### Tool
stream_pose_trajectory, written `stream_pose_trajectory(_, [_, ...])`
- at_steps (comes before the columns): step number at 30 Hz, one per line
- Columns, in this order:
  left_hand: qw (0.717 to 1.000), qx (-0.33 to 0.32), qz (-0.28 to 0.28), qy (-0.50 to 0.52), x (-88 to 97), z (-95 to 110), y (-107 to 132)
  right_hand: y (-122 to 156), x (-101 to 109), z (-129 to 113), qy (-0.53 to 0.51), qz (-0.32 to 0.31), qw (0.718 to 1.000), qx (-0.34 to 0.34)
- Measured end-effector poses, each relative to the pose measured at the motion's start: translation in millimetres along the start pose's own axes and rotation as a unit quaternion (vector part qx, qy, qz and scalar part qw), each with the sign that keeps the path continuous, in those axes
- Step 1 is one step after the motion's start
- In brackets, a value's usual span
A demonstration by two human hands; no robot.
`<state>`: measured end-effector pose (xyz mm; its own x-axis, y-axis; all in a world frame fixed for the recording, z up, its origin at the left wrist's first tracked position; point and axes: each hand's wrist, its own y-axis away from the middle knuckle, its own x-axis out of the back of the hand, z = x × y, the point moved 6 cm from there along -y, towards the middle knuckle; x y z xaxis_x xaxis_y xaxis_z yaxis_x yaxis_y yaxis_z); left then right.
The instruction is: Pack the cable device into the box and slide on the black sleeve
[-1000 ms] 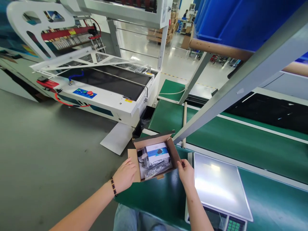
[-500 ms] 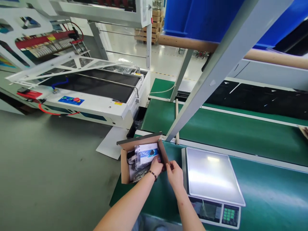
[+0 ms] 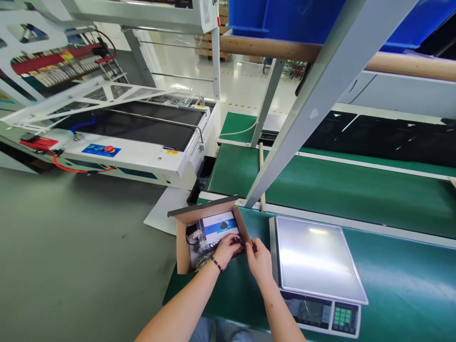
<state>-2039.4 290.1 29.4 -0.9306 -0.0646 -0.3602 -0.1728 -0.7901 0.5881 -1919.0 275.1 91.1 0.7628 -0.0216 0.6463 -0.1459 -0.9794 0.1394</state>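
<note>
An open cardboard box (image 3: 183, 247) sits at the left end of the green worktable, its lid raised on the far side. Inside lie a white and blue booklet (image 3: 220, 227), clear plastic bags (image 3: 204, 259) and a black cable (image 3: 192, 232). My left hand (image 3: 227, 249), with a beaded bracelet at the wrist, reaches into the box below the booklet. Its fingers are curled around a small dark item that I cannot make out. My right hand (image 3: 258, 259) pinches the box's right side flap (image 3: 242, 228) between thumb and fingers.
A weighing scale (image 3: 317, 256) with a metal plate stands just right of my right hand. Behind the worktable runs a green conveyor belt (image 3: 342, 185). A slanted grey post (image 3: 285, 147) rises near the box. A white machine (image 3: 142, 156) stands at the left.
My left hand has shifted slightly left inside the box, and more of the booklet shows, lying flatter. My right hand stays on the flap. The whole view has shifted a little.
</note>
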Motion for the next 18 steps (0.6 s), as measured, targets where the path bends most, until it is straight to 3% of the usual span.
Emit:
stream_pose_trajectory(6, [0.999,-0.009,-0.038,0.01,-0.7,1.8,1.7,-0.3,1.1,-0.5,0.021,0.011,1.0,0.014])
stream_pose_trajectory(18, [0.999,-0.029,-0.032,0.007,-1.8,4.1,-0.1,0.0,1.0,-0.8,0.017,0.009,1.0,0.011])
